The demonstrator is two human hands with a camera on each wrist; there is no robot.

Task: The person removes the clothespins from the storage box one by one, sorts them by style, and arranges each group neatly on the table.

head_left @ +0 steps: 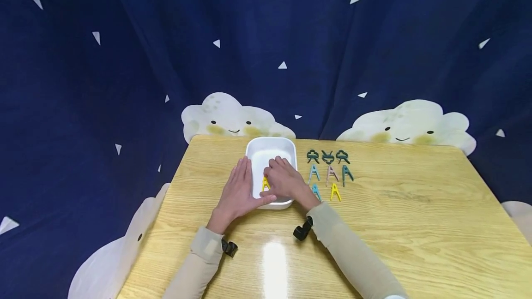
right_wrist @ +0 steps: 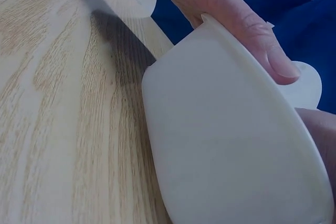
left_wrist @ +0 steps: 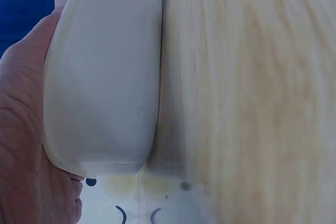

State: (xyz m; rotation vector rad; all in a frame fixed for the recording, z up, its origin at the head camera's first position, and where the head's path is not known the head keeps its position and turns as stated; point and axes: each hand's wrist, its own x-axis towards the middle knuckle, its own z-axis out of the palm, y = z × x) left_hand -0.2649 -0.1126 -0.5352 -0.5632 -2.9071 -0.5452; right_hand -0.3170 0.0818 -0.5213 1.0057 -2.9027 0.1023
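A white rectangular box (head_left: 272, 144) stands on the table. My left hand (head_left: 238, 193) lies along its left side with the fingers straight, and its thumb (right_wrist: 283, 66) reaches over the near rim. My right hand (head_left: 284, 181) is down inside the box, its fingers bent. Beside these fingers, a yellow clothespin (head_left: 266, 183) shows in the box; whether they pinch it is hidden. In the left wrist view, the left palm (left_wrist: 23, 108) is against the box wall (left_wrist: 105, 77). The right wrist view shows the near wall of the box (right_wrist: 220, 129), hiding the right fingers.
Right of the box are rows of clips: dark green clips (head_left: 313, 156) at the back, a light blue clothespin (head_left: 313, 172), a pink one (head_left: 331, 174) and a dark green one (head_left: 347, 174), then a blue one (head_left: 316, 191) and a yellow one (head_left: 335, 192). A dark blue curtain (head_left: 266, 22) hangs behind.
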